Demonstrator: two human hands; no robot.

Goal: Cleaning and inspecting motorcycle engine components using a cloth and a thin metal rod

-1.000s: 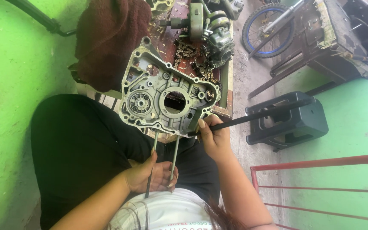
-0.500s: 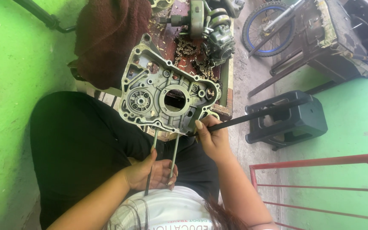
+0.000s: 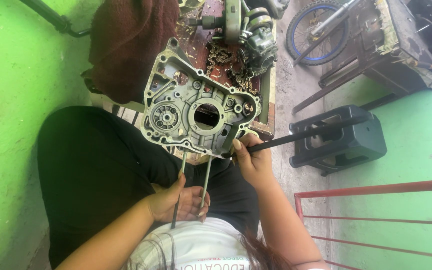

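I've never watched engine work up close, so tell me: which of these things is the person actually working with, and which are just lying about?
In use:
- engine case
- two long studs, in the left hand
- long dark rod, in the right hand

Lying about:
- brown cloth
- drive chain
- carburettor
- black plastic stool
- bicycle wheel
- red railing

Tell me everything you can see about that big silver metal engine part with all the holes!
The engine case looks like dull grey cast metal, flat and bumpy-edged, its open face turned up to the camera. It has one big round hole in the middle, a ribbed round hub beside it and many small bolt holes along the rim. It rests on the brown workbench. Two long thin studs stick out toward the person; the left hand holds them. The right hand grips a dark rod at its edge.
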